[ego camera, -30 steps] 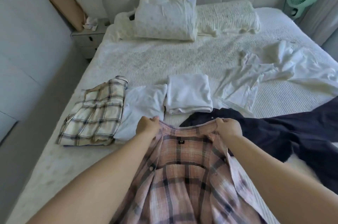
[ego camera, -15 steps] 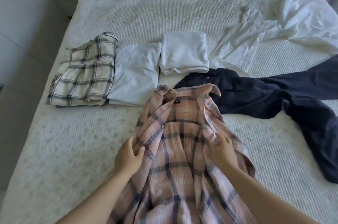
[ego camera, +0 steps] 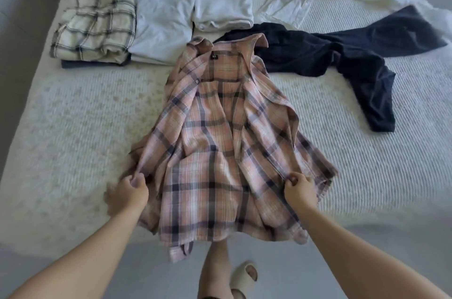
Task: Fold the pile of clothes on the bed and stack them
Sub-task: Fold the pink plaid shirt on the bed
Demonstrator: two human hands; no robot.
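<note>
While the folded cream plaid shirt (ego camera: 97, 22), two folded white garments (ego camera: 163, 27) and the sprawled navy garment (ego camera: 342, 56) crowd the far side of the bed (ego camera: 61, 127), your pink plaid shirt (ego camera: 220, 132) lies mid-bed, its collar overlapping the navy one. Half a second ago your hands were mid-shirt; now your left hand (ego camera: 129, 191) and right hand (ego camera: 299, 185) pinch its lower front edges. Its long axis runs near to far, collar far, hem overhanging the near edge above your slipper (ego camera: 244, 279).

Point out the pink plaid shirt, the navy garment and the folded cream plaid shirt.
pink plaid shirt (ego camera: 215, 152), head view, on its inner back panel.
navy garment (ego camera: 342, 54), head view, on its spread middle.
folded cream plaid shirt (ego camera: 97, 22), head view, on its top face.
</note>
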